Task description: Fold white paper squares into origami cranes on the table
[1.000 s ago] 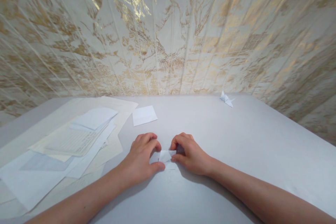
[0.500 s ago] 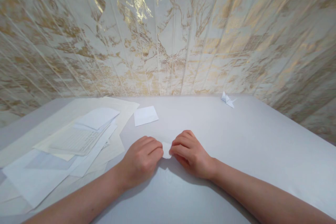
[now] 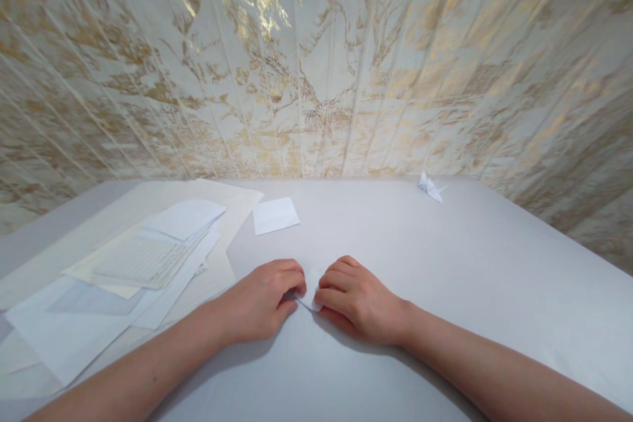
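A small white piece of paper (image 3: 310, 290) lies between my two hands, low over the table, and its outer parts are hidden by my fingers. My left hand (image 3: 267, 300) has its curled fingers and thumb at the paper's left edge. On the right side, my right hand (image 3: 361, 300) grips the paper with bent fingers, its thumb hidden beneath. Beyond my hands, a white paper square (image 3: 275, 215) lies flat. A folded white paper crane (image 3: 430, 187) rests near the back edge at the right.
On the left of the white table (image 3: 445, 264) several overlapping sheets (image 3: 89, 330) are spread, with a lined, written page (image 3: 143, 260) among them. Behind the table stands a wall (image 3: 316, 66) with a gold pattern.
Both hands have come slightly nearer to me with the paper. My left thumb and fingers have parted a little, and the small paper is now tilted, with a lower point showing.
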`<action>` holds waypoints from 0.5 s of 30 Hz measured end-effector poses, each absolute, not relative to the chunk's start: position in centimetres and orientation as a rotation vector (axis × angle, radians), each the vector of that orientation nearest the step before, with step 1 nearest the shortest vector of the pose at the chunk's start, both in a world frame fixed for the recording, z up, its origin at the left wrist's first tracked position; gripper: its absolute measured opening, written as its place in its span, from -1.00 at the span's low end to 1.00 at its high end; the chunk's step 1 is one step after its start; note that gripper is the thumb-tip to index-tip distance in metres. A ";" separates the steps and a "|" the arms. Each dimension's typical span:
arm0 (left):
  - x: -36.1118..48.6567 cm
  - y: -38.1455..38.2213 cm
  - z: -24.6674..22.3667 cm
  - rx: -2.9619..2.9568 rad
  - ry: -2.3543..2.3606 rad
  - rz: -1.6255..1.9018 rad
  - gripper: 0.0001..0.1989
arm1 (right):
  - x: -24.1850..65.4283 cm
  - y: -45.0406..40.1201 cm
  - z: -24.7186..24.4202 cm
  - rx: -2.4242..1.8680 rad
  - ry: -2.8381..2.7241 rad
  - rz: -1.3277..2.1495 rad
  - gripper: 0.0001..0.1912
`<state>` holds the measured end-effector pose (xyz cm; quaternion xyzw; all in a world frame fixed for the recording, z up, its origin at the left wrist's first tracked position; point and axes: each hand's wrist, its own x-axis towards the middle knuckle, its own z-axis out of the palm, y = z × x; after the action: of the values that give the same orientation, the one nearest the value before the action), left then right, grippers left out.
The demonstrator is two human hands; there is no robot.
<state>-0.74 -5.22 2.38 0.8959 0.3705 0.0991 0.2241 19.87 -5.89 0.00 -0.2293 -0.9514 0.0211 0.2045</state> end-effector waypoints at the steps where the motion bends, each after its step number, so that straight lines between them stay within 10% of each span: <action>1: -0.8 -5.2 2.4 2.454 1.031 0.274 -0.83 | 19.7 -6.0 0.0 -0.647 -2.654 0.054 -0.84; 15: -0.7 -4.4 2.4 2.296 1.152 0.187 -0.87 | 18.4 -7.1 -0.1 -1.159 -2.381 0.476 -0.84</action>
<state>-0.66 -4.39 2.38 0.8560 0.4294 0.0698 0.2792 18.37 -7.07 -0.12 -0.4199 -0.8626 0.1722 0.2234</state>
